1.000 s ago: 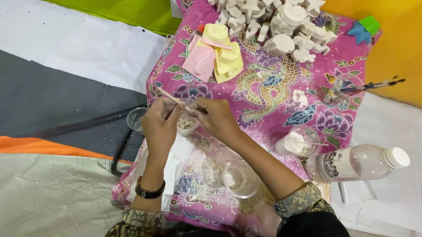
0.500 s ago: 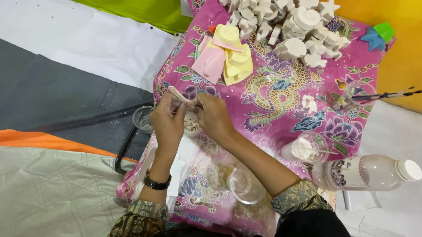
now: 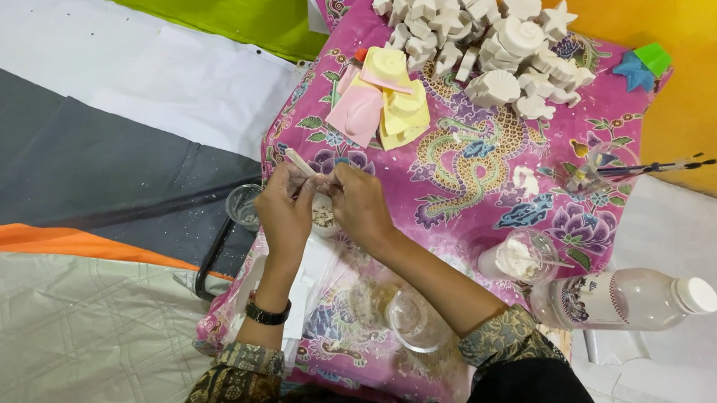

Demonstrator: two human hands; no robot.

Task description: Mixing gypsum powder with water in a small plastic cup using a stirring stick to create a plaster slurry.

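Observation:
My left hand (image 3: 285, 208) and my right hand (image 3: 358, 203) meet over the near left part of a small table draped in a pink flowered cloth (image 3: 460, 174). Between them sits a small white cup (image 3: 323, 216) with a speckled mix inside. A flat wooden stick (image 3: 299, 161) pokes up out of my left hand's fingers. My right hand's fingers pinch at the cup's rim. A black watch (image 3: 267, 313) is on my left wrist.
A heap of white plaster shapes (image 3: 484, 43) fills the table's far side, with yellow and pink moulds (image 3: 385, 103) beside it. A clear plastic bottle (image 3: 626, 298) lies at the right, near a cup of white paste (image 3: 521, 257), brushes (image 3: 651, 168), and empty clear cups (image 3: 414, 319) (image 3: 242, 205).
The view has shifted, so the table and hands sit further right and higher. My hands stay together at the small cup with the stick.

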